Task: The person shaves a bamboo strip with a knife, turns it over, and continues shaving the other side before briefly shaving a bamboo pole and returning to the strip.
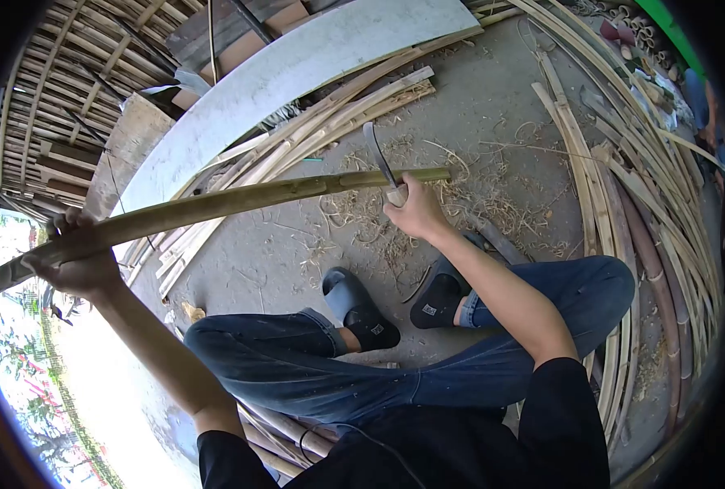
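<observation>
A long split length of bamboo [240, 198] runs across the view from the left edge to just past my right hand. My left hand [81, 257] is closed round it near the left, fingers over the top and thumb along the near side. In my right hand [418, 209] is the pale handle of a knife with a narrow curved blade [377, 155]. The blade points up and away, crossing the bamboo close to its right end. My right fingers are wrapped round the handle, right at the bamboo's lower edge.
Curly shavings [362, 216] litter the floor ahead of my slippered feet [350, 297]. Bundles of split bamboo lie beyond [330, 122] and along the right side [664, 236]. A long pale sheet [297, 77] curves behind, and a slatted bamboo wall [77, 73] stands at upper left.
</observation>
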Available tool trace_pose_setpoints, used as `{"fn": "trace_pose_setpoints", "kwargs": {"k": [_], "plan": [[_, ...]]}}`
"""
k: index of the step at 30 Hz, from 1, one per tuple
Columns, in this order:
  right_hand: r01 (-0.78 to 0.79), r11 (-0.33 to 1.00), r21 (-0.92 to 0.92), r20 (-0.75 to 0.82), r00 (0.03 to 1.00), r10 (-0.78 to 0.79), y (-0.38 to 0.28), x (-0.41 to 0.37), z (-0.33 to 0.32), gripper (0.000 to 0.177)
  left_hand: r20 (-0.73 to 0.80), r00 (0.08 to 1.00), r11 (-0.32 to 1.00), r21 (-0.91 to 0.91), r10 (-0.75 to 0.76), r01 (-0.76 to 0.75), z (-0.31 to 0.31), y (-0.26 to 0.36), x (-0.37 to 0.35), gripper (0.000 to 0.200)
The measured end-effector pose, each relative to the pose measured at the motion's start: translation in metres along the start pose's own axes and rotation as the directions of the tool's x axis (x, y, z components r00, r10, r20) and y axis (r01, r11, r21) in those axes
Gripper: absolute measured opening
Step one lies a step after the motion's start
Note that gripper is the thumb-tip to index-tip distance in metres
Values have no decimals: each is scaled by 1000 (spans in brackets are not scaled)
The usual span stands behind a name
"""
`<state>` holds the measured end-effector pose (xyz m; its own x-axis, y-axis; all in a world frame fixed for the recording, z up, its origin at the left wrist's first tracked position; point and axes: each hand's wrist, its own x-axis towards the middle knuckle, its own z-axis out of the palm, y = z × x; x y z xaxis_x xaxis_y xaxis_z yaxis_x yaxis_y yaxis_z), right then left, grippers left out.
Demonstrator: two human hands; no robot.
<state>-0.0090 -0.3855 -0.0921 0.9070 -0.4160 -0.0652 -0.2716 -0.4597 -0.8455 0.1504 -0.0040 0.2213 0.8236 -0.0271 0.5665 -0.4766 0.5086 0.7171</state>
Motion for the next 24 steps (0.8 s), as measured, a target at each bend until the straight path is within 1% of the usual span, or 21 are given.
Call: {"fn": "trace_pose_setpoints", "kwargs": {"k": [1,2,3,4,5,6,8,9,10,12,13,14,15,16,17,18,19,20,22,23,24], "plan": [[-28,999,17,2,1000,28,4,-6,6,43,-200,977,997,28,-68,75,-21,-2,7,52],[-45,999,22,6,999,45,6,-7,6,42,-490,871,997,49,-34,67,-2,-12,9,52],[-35,999,7,13,999,35,7,-10,3,42,-471,882,995,89,-6,54,-2,-21,15,51],[-25,999,27,-21,999,26,8,-15,0,41,-449,893,991,130,24,38,-5,-25,18,50],[-15,998,55,-58,998,18,9,-16,-2,40,-290,957,994,98,-16,47,-10,-22,24,56],[-13,998,58,-56,998,16,12,-15,-5,40,-290,957,994,102,-13,45,-14,-22,28,56],[-101,988,118,-28,994,105,20,-21,-6,40,-332,942,993,119,58,-19,-9,-25,39,60],[-53,996,77,-70,996,58,15,-25,-10,38,-181,983,998,55,20,-11,-27,-19,51,61],[-55,996,76,-75,995,61,16,-25,-9,38,-178,984,999,50,17,-9,-46,-21,61,61],[14,997,79,-118,993,-5,18,-28,-4,37,-275,950,959,274,147,-70,4,-19,48,66],[16,997,75,-114,993,-8,13,-30,-4,37,-325,928,957,276,181,-90,40,-23,33,60],[63,998,28,-119,991,-59,5,-33,-4,38,-330,926,956,281,184,-90,24,-20,35,60],[108,994,-16,-122,987,-109,-3,-34,-2,39,-121,989,987,140,90,-73,-4,-15,39,56],[108,994,-14,-114,987,-109,-10,-33,3,39,107,994,1000,5,17,-18,-19,-12,41,53],[212,977,3,-117,971,-210,-17,-32,8,44,-195,969,981,147,152,-124,33,-18,20,49],[309,951,19,-124,944,-304,-25,-33,13,49,-193,970,982,150,144,-116,39,-18,14,49],[333,943,5,-122,936,-330,-37,-35,18,50,-249,956,976,187,156,-111,42,-18,8,50],[325,946,3,-126,938,-323,-42,-34,23,50,-302,938,969,222,171,-105,46,-18,2,51],[208,968,-138,1,978,-210,-49,-32,29,45,-342,921,963,251,184,-99,58,-17,-9,49],[116,957,-268,64,993,-102,-32,-19,30,51,-356,916,961,260,188,-96,60,-17,-13,49],[-24,957,-288,37,999,36,4,-4,33,54,-370,909,959,267,194,-96,62,-16,-17,49]]}}
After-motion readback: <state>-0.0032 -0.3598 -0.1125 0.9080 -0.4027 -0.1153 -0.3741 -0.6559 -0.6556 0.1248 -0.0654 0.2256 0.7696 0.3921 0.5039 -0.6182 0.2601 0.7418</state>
